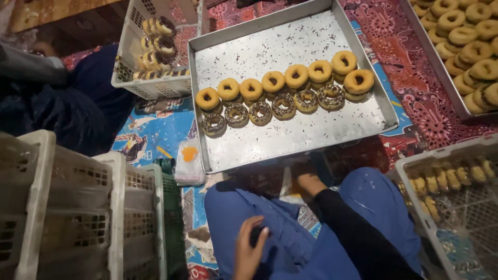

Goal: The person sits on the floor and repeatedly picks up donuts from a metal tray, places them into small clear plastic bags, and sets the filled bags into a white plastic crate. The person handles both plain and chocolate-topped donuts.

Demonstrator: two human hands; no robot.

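A large metal tray (311, 129) lies on the patterned mat in front of my blue-clad knees. It holds two rows of ring donuts: yellow glazed ones (273, 81) behind, chocolate ones with sprinkles (283, 106) in front. My left hand (249, 251) rests on my left thigh with its fingers curled around a small dark thing (257, 236). My right hand (310, 183), in a black sleeve, reaches down between my knees just below the tray's near edge, by some clear plastic (287, 189). Its fingers are hidden.
A white crate (150, 85) with wrapped donuts stands left of the tray. A second tray (438, 67) piled with glazed donuts is at top right. A white basket (415, 202) with donuts is at right, stacked crates (78, 207) at left. A small plastic bag (189, 158) lies on the mat.
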